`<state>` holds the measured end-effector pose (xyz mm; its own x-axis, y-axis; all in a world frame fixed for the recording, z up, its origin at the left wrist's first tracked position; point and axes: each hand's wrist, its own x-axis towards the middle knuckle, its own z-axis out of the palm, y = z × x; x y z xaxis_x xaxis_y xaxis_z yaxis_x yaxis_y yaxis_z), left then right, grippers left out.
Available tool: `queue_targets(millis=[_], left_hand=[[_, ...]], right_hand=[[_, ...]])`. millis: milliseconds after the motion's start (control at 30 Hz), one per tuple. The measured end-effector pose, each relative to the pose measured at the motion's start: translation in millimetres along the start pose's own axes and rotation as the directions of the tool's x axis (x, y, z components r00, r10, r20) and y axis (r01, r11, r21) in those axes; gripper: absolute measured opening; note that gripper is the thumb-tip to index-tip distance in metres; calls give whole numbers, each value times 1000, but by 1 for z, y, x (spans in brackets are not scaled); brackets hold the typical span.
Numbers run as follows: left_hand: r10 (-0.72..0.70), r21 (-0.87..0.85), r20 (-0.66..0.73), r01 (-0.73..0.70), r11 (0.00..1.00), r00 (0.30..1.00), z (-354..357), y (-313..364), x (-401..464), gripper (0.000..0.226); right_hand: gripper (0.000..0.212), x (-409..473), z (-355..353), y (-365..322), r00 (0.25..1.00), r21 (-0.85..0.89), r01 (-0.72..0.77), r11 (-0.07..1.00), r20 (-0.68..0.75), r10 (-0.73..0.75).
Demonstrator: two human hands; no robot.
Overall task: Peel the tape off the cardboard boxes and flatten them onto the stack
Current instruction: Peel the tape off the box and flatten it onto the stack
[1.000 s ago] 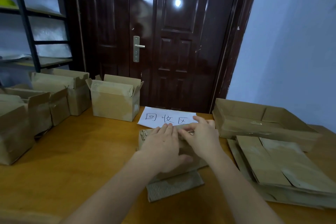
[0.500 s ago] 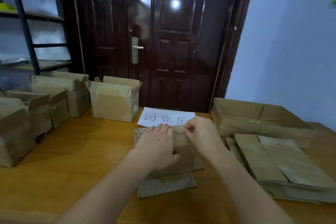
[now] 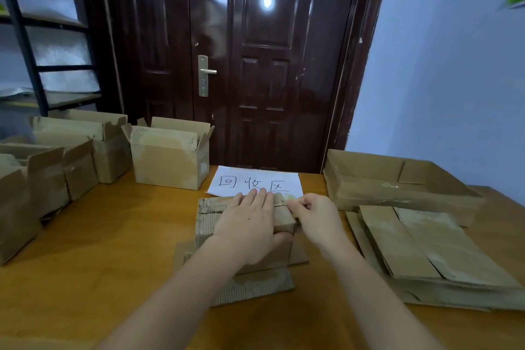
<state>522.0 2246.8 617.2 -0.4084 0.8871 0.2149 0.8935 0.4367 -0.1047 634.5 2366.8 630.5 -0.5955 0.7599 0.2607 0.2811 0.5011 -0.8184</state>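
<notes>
Cardboard box (image 3: 208, 217) is sitting mid-bench, on a flat scrap of cardboard (image 3: 257, 284), just in front of a white paper sign (image 3: 255, 182) with handwritten characters. Left hand (image 3: 250, 224) is lying flat over the box top, fingers straight and reaching the far edge, thumb wrapping the near right corner, pressing it down. Right hand (image 3: 316, 214) is sitting at the box's right top edge, thumb and forefinger pinching a strip of tape (image 3: 289, 198) that looks pale and thin; its full length is hard to make out. Stack of flattened boxes (image 3: 420, 253) is lying on the bench (image 3: 99, 250) to the right, just beside the right forearm, with a low open cardboard tray (image 3: 397, 187) behind it. Four open boxes are standing along the left and far-left side, the closest to the middle being an open box (image 3: 170, 156) just left of the sign. Dark door (image 3: 255, 60) is behind the bench, a metal shelf rack (image 3: 37, 65) at far left.
</notes>
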Motion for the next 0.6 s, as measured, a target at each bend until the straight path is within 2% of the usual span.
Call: queue_targets(millis=[133, 233, 267, 333, 433, 467, 600], left_hand=[[20, -4, 1, -20, 1000, 1000, 1, -3, 0, 103], [24, -12, -5, -24, 1000, 1000, 1, -4, 0, 103], [25, -16, -4, -25, 1000, 1000, 1, -5, 1, 103], [31, -19, -5, -32, 999, 999, 1, -8, 1, 102], [51, -18, -5, -51, 999, 999, 1, -12, 1, 102], [57, -18, -2, -57, 998, 998, 1, -13, 2, 102], [71, -30, -1, -71, 997, 997, 2, -17, 4, 101]], right_hand=[[14, -3, 5, 8, 1000, 50, -24, 998, -16, 25], [15, -6, 5, 12, 992, -141, 117, 983, -21, -121], [17, -7, 4, 13, 989, -151, 146, 978, 5, -147], [20, -8, 0, 15, 992, 28, 99, 995, 79, -101], [24, -9, -5, 10, 981, 381, -138, 914, 181, 73], [22, -9, -6, 9, 976, 419, -170, 892, 193, 95], [10, -7, 0, 8, 988, 393, -132, 910, 129, 87]])
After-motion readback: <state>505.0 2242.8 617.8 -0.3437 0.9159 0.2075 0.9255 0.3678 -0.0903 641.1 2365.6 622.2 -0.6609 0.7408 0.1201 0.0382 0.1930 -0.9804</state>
